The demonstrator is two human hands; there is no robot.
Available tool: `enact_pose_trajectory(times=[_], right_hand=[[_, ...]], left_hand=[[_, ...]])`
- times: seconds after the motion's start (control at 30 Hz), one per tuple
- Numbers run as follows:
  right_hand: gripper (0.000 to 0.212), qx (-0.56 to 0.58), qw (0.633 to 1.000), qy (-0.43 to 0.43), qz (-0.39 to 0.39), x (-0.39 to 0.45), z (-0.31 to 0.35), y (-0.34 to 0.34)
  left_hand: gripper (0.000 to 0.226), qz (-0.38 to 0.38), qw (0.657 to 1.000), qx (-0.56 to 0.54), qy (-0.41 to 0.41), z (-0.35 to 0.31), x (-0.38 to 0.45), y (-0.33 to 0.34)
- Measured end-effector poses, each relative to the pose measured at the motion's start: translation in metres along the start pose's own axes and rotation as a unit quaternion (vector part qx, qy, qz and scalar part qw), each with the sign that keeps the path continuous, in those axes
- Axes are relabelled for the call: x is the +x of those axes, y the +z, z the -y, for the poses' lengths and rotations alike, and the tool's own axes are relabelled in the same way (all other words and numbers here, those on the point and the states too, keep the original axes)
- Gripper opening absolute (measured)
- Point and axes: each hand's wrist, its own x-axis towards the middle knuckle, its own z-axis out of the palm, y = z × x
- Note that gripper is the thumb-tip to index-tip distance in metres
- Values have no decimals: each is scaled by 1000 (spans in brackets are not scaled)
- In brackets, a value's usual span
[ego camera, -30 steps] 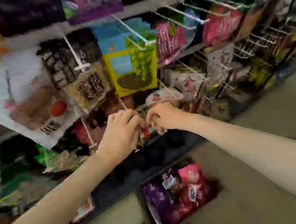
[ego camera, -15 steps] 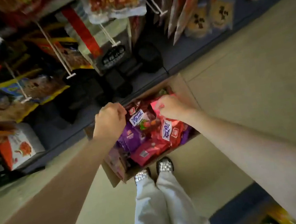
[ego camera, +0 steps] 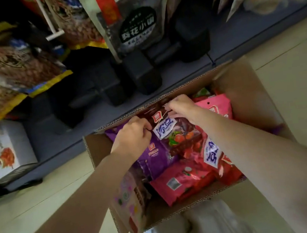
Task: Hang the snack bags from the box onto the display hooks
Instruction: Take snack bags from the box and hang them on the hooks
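While hands [ego camera: 159,121] grip a bag [ego camera: 172,131], pouches [ego camera: 132,21] overhang.

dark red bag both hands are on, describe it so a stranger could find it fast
Look in the open cardboard box on the floor. At its far edge, both hands pinch the dark red bag. Unlike the purple and pink bags beside it, it shows fruit under a white label.

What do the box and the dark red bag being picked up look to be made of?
Box: brown corrugated cardboard, matte; fluting shows along its cut top edge. Dark red bag, held by left hand and right hand: probably thin plastic film, glossy, with wrinkles and highlights on its printed face.
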Motion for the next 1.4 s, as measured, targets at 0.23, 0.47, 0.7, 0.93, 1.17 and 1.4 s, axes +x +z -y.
enact_pose_trajectory(times=[0.23, 0.47, 0.7, 0.93, 1.17, 1.4], right_hand=[[5, 82, 994, -15, 65, -85, 39, -22], [20, 97, 971, -123, 183, -277, 198, -117], [17, -89, 938, -260, 210, -519, 399, -233], [22, -175, 877, -437, 98, -694, 502, -254], [5, -251, 788, -562, -23, -746, 543, -173], [25, -312, 746, -575, -129, -767, 592, -97]], left_hand=[[50, 5, 1000, 9, -9, -35, -33, -54], [22, -15, 990, -141, -17, -141, -118, -211], [9, -94, 984, -137, 67, -263, -217, -461], [14, -213, 960, -132, 128, -333, -324, -619], [28, -409, 905, 37, 115, -323, -391, -687], [18, -388, 918, -5, 80, -235, -426, -737]])
